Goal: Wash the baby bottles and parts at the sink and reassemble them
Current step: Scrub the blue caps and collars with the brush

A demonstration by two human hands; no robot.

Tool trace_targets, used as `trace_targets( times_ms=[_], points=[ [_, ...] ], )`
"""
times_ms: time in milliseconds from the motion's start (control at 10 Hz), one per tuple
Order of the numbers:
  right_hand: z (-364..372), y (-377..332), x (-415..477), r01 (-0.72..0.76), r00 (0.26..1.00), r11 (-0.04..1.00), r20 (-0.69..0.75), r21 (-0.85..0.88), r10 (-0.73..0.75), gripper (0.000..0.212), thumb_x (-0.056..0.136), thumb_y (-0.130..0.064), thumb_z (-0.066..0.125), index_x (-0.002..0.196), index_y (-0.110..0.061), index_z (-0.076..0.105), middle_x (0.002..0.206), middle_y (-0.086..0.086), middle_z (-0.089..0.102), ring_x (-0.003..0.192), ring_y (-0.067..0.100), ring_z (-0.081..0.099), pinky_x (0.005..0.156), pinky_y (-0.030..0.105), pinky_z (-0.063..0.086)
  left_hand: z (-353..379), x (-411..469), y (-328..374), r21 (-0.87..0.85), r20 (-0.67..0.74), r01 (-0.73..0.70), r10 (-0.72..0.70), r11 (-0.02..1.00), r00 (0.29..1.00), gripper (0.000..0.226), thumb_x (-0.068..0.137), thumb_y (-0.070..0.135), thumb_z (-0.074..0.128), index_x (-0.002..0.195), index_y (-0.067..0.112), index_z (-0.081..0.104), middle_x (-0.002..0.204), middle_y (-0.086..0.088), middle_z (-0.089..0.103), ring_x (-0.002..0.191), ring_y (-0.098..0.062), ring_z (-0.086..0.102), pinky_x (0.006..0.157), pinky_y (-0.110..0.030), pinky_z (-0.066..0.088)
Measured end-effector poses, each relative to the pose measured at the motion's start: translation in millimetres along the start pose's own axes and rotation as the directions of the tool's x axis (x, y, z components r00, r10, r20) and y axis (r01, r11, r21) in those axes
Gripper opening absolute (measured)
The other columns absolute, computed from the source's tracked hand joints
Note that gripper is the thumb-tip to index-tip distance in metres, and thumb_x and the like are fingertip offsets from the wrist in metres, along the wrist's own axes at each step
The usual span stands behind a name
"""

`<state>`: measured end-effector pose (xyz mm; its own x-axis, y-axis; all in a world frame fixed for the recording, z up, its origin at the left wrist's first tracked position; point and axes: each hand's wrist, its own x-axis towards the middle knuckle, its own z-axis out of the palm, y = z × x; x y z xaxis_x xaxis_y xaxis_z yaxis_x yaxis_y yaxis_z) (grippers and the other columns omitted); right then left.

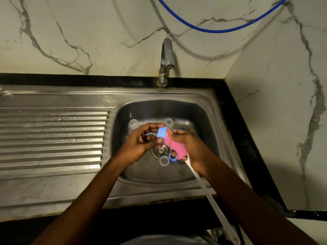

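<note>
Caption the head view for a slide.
Over the steel sink, the left hand holds a blue bottle ring while the right hand scrubs it with a pink sponge brush.

Dim, warm light falls from above; the tap (166,61) throws a shadow on the far wall (88,32), hands slightly blurred, edges bowed.

The right hand (191,147) covers most of the pink sponge brush head (174,147); its white handle (208,188) blurs toward the lower edge. A blue part (181,128) peeks behind the fingers, unidentifiable.
</note>
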<state>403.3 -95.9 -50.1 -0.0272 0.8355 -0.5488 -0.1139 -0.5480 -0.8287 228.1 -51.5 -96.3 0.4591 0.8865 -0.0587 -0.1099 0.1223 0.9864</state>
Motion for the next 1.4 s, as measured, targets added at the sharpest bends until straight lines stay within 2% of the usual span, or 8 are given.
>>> trace_targets(
  times_ms=[200, 400, 600, 1000, 1100, 1200, 1300, 1400],
  points=[
    [4.8, 23.8, 2.5, 0.481, 0.742, 0.498, 0.033, -0.722, -0.67, 0.02, 0.088, -0.009, 0.063, 0.103, -0.016, 0.074, 0.098, 0.0, 0.072, 0.084, 0.014, 0.066, 0.072, 0.026, 0.05, 3.7, 2.3, 5.2, 0.009, -0.024, 0.027, -0.027, 1.0, 0.999, 0.034, 0.092, 0.024, 0.057, 0.119, 0.005, 0.066, 0.104, -0.005, 0.075, 0.099, -0.015, 0.069, 0.084, -0.025, 0.053],
    [3.8, 1.8, -2.0, -0.127, 0.992, 0.96, 0.042, 0.248, 0.12, 0.019, 0.093, -0.025, 0.059, 0.105, -0.011, 0.065, 0.069, 0.006, 0.065, 0.049, 0.013, 0.054, 0.049, 0.027, 0.036, -0.4, -2.7, 6.2, 0.049, 0.026, -0.098, 0.096, 0.994, 0.995, 0.044, 0.076, -0.017, 0.069, 0.116, -0.002, 0.058, 0.112, 0.007, 0.073, 0.107, -0.012, 0.068, 0.087, -0.021, 0.053],
    [-2.0, 9.8, 0.1, 0.319, 0.93, 0.898, -0.08, -0.304, -0.358, 0.011, 0.091, -0.016, 0.067, 0.094, -0.024, 0.074, 0.086, 0.004, 0.074, 0.079, 0.032, 0.069, 0.077, 0.049, 0.055, 4.5, -6.3, 18.2, -0.223, 0.048, 0.049, -0.04, 0.973, 0.998, 0.043, 0.081, 0.0, 0.065, 0.124, 0.004, 0.06, 0.123, -0.009, 0.069, 0.114, -0.024, 0.066, 0.087, -0.035, 0.058],
    [-18.0, 13.3, 6.6, 0.48, 0.476, -0.217, 0.46, -0.85, -0.75, 0.051, 0.067, -0.004, 0.077, 0.112, -0.027, 0.073, 0.112, -0.011, 0.071, 0.081, 0.022, 0.062, 0.063, 0.035, 0.053, -13.8, 12.7, 36.8, -0.027, 0.214, 0.234, -0.223, 0.972, 0.951, 0.035, 0.086, 0.016, 0.062, 0.121, 0.013, 0.065, 0.104, -0.009, 0.075, 0.089, -0.023, 0.073, 0.074, -0.027, 0.059],
    [4.0, 22.3, 2.1, 0.395, 0.695, 0.302, 0.067, -0.867, -0.715, 0.027, 0.081, -0.009, 0.068, 0.103, -0.023, 0.074, 0.105, -0.005, 0.071, 0.083, 0.019, 0.065, 0.065, 0.03, 0.052, -3.3, 11.2, 24.1, -0.002, 0.076, 0.089, -0.088, 0.996, 0.993, 0.026, 0.089, 0.004, 0.064, 0.114, 0.007, 0.067, 0.1, -0.002, 0.076, 0.092, -0.018, 0.073, 0.075, -0.028, 0.06],
    [6.7, 7.3, -2.6, -0.047, 0.994, 0.992, -0.094, 0.12, 0.058, 0.022, 0.092, -0.025, 0.061, 0.108, -0.012, 0.068, 0.093, 0.012, 0.066, 0.063, 0.018, 0.058, 0.051, 0.026, 0.04, 4.0, 2.9, 8.4, 0.034, 0.011, -0.024, 0.023, 0.999, 1.0, 0.028, 0.089, 0.0, 0.064, 0.115, 0.008, 0.065, 0.105, 0.005, 0.075, 0.101, -0.013, 0.069, 0.083, -0.028, 0.058],
    [6.3, 4.9, -2.1, -0.022, 0.999, 0.986, -0.037, 0.167, 0.029, 0.019, 0.096, -0.025, 0.057, 0.111, -0.015, 0.064, 0.088, 0.01, 0.063, 0.059, 0.015, 0.056, 0.048, 0.024, 0.04, 7.8, -0.4, 8.2, -0.008, -0.045, -0.045, 0.044, 0.999, 0.998, 0.03, 0.087, 0.008, 0.063, 0.116, 0.009, 0.064, 0.109, 0.004, 0.074, 0.104, -0.014, 0.068, 0.084, -0.028, 0.057],
    [7.6, 21.1, -2.3, 0.465, 0.706, 0.473, -0.01, -0.748, -0.709, 0.019, 0.089, -0.012, 0.065, 0.104, -0.02, 0.072, 0.099, -0.001, 0.071, 0.084, 0.014, 0.064, 0.071, 0.026, 0.05, 9.1, 1.8, 10.8, -0.129, -0.034, 0.013, -0.018, 0.992, 0.999, 0.033, 0.088, 0.016, 0.06, 0.119, 0.008, 0.063, 0.114, -0.008, 0.072, 0.107, -0.023, 0.068, 0.086, -0.033, 0.057]
  ],
)
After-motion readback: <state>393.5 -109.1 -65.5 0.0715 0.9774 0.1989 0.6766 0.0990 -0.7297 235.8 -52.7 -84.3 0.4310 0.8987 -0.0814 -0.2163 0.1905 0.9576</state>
